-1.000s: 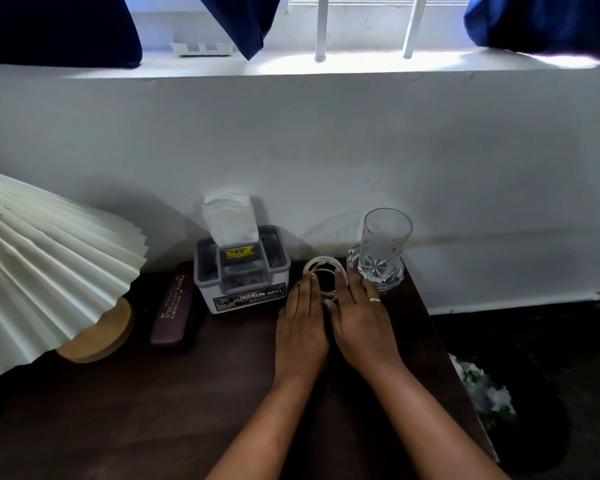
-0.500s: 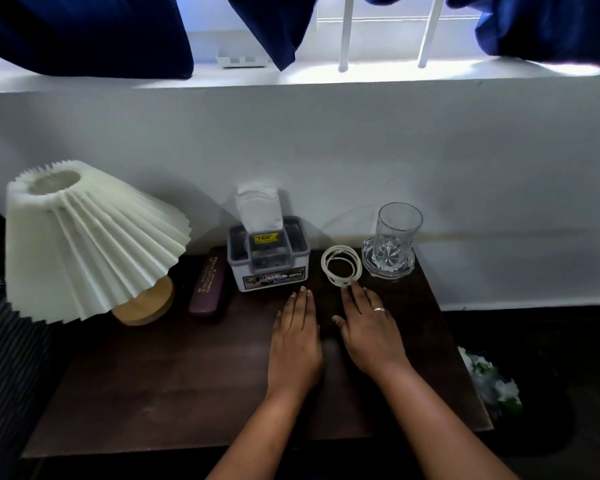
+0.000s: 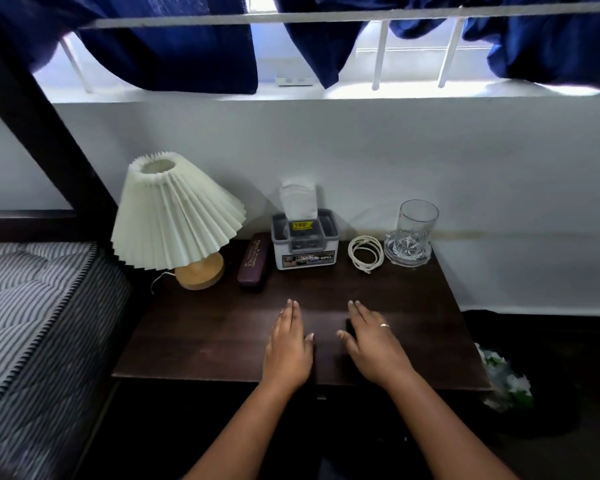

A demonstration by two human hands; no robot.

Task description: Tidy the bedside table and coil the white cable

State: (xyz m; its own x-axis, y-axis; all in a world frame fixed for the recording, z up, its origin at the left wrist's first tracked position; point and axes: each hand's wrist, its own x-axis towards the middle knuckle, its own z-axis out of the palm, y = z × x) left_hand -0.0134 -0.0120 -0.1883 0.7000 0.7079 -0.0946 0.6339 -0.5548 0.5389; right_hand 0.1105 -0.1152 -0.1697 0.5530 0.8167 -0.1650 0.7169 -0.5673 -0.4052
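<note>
The white cable [image 3: 365,252] lies wound in a small round coil toward the upper right of the desk [image 3: 205,327], between the tissue box [image 3: 303,240] and the glass [image 3: 415,230]. It sits just beside the glass's base, though I cannot tell whether it touches it, and one loose end pokes out at the coil's lower edge. Both hands are low in the middle of the frame, well apart from the coil. The left hand [image 3: 288,344] and the right hand [image 3: 374,344] lie palm down over the bare wood with fingers straight, so neither grip has hold of anything. The coiling looks done, so the step in hand is probably a last check before leaving the desk. To do it well, lift the hands straight up rather than sliding them forward, because nothing visible ties the coil and a nudge could spring it loose. If the stray end needs tidying, tuck it under a loop with a light pinch, keeping clear of the glass, which looks easy to tip. The lamp [image 3: 174,216] and the dark case [image 3: 253,261] already line up with the box along the wall.
</note>
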